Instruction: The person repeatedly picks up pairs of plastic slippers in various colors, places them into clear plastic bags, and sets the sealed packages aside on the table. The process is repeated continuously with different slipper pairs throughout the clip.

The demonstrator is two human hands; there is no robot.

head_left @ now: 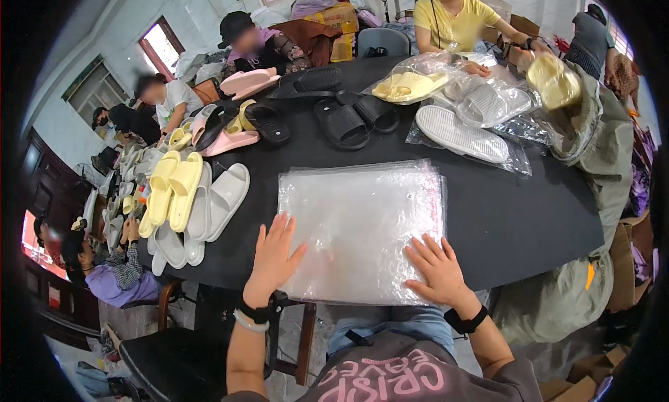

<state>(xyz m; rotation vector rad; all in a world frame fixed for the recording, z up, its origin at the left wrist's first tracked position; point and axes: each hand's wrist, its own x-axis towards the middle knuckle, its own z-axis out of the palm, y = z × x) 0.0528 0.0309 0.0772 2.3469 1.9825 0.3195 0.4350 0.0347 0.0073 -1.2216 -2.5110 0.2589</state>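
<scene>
A stack of clear plastic bags [355, 228] lies flat on the black table in front of me, its near edge at the table's front edge. At the stack's left edge rests my left hand [275, 257], fingers spread and pointing away from me. My right hand [439, 269] lies on the lower right part of the stack, fingers also spread. Neither hand holds anything. Left of the bags are yellow slippers [173, 189] and grey slippers [226, 200], partly stacked on one another.
Black slippers [348, 123] and pink slippers [247, 85] lie farther back on the table [523, 228]. Bagged slippers [463, 133] sit at the far right, beside a large greenish sack [603, 158]. A person in yellow [456, 22] works across the table. A chair [174, 353] stands at lower left.
</scene>
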